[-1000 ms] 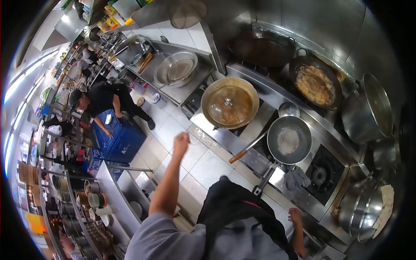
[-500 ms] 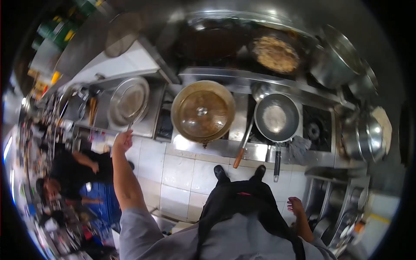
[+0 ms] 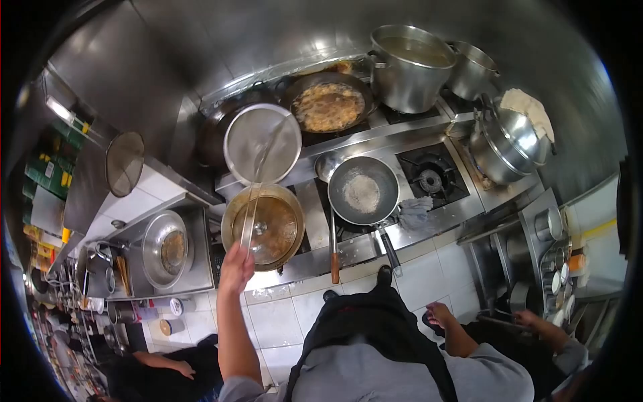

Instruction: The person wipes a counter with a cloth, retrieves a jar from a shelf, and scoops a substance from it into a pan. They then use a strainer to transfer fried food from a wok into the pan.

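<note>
My left hand [image 3: 238, 266] is closed around the handle of a long-handled skimmer [image 3: 242, 144]. Its round, flat head is held up between the back burners and a wide pot [image 3: 228, 224] with a clear lid, and the handle crosses above that lid. Low by my side hangs my right hand [image 3: 439, 313], holding nothing, its fingers loosely curled and apart. Ahead of it on the front stove sits a dark frying pan [image 3: 345, 213] with pale powdery contents [image 3: 362, 193]. A ladle [image 3: 334, 248] with a wooden handle lies left of the pan.
A wok [image 3: 367, 115] of bubbling food and a tall stockpot [image 3: 410, 84] occupy the back burners. At left, a metal basin [image 3: 153, 231] holds something brown. A grey cloth [image 3: 416, 214] lies beside the pan. Co-workers' hands [image 3: 184, 368] show at lower left and lower right.
My left hand has swung the skimmer up and right from the basin to above the lidded pot. My view has turned rightward. A second person now shows at lower right.
</note>
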{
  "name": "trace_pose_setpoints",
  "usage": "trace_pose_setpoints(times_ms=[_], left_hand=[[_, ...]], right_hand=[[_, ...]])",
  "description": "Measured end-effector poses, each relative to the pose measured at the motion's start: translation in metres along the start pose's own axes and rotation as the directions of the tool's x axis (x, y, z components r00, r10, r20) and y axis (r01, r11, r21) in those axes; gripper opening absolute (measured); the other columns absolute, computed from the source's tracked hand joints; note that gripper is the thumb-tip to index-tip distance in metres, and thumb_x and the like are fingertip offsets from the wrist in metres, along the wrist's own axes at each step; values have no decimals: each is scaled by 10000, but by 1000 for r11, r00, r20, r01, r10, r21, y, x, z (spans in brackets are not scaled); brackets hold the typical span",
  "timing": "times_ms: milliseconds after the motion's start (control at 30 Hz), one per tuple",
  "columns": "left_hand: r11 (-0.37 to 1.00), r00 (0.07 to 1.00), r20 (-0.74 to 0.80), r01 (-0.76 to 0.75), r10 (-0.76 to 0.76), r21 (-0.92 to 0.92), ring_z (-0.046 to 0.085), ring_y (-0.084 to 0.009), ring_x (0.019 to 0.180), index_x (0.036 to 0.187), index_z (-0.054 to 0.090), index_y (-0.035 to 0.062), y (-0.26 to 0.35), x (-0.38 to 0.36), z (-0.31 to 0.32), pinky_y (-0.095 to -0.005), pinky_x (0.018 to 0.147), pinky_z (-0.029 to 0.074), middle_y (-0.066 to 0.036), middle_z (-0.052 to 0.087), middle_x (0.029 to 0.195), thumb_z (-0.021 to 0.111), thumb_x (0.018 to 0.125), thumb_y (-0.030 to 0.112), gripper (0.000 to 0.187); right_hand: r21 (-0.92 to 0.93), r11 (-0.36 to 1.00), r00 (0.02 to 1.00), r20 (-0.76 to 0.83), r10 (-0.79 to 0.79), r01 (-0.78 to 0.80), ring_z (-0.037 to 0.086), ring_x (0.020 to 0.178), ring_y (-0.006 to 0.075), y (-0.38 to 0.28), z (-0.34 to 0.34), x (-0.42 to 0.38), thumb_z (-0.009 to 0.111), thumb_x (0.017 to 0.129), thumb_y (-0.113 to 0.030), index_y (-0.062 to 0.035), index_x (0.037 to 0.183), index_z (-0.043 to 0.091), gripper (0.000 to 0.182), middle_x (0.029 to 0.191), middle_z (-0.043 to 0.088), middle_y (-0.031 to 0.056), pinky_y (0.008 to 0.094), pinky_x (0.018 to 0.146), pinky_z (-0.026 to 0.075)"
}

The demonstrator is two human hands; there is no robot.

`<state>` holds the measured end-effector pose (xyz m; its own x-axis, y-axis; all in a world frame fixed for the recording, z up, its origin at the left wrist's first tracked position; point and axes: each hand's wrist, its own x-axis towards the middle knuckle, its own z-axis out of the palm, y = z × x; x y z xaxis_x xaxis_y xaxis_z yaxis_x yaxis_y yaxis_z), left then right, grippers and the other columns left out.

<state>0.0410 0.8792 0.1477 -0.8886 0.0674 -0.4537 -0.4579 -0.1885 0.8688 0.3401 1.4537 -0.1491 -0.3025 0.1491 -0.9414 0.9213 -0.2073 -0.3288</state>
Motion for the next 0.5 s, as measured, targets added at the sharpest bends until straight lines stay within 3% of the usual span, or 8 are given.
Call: trace_pose_setpoints(times_ms=[67,133,167,200,233,300,400,500], left_hand=[[958,991,36,-137,132,252,357,-51,448,1161,528,92,16,54,46,-205,371,273,33,418,630,448,1002,235,228],[639,934,11,-253,358,726,533,-174,501,1168,519,70,45,90,103,-322,440,430,-56,556,682,464,973,207,245],[361,763,147,-455,630,814,595,-271,600,1152,509,56,38,142,109,-406,537,468,-127,606,754,477,953,189,241],[24,509,316,-554,801,832,657,-368,698,1135,498,42,30,192,115,-490,634,506,-198,656,825,490,933,170,240],[17,499,324,-563,804,826,657,-368,698,1135,498,42,44,201,142,-490,634,506,-198,656,825,490,933,170,240],[110,828,73,-161,556,981,641,-471,887,1112,470,27,66,208,201,-566,796,478,-300,649,974,499,903,140,239],[-56,875,133,-121,466,991,654,-447,920,1091,446,22,58,255,230,-535,812,506,-304,652,978,503,889,129,236],[-100,877,113,-75,467,992,657,-440,938,1107,443,16,67,274,250,-513,831,521,-290,659,988,493,885,120,250]], right_hand=[[29,996,996,-15,-88,88,576,686,170,-16,8,1,591,913,-247,-111,1050,603,194,884,620,53,346,631,506],[56,982,983,-36,-178,180,585,716,180,-29,20,-2,589,917,-259,-121,1062,608,201,903,632,46,365,677,510],[76,972,975,-35,-219,221,589,709,176,-34,23,-2,591,915,-260,-120,1067,609,207,908,637,48,353,659,511],[93,961,965,-34,-259,261,593,702,171,-39,21,-2,593,913,-261,-119,1072,611,214,912,641,51,342,642,511],[142,948,957,4,-289,286,602,700,177,-39,17,-2,604,913,-272,-117,1074,614,224,918,644,59,338,622,514],[147,952,964,-42,-264,268,605,696,185,-28,9,7,617,910,-286,-119,1069,615,231,912,644,60,339,618,516],[182,957,974,-59,-219,226,594,678,169,-1,-8,9,626,903,-314,-122,1079,603,261,918,637,57,318,591,512],[219,966,990,-61,-127,138,582,653,158,43,-36,34,577,919,-277,-135,1089,591,223,889,624,45,339,583,504]])
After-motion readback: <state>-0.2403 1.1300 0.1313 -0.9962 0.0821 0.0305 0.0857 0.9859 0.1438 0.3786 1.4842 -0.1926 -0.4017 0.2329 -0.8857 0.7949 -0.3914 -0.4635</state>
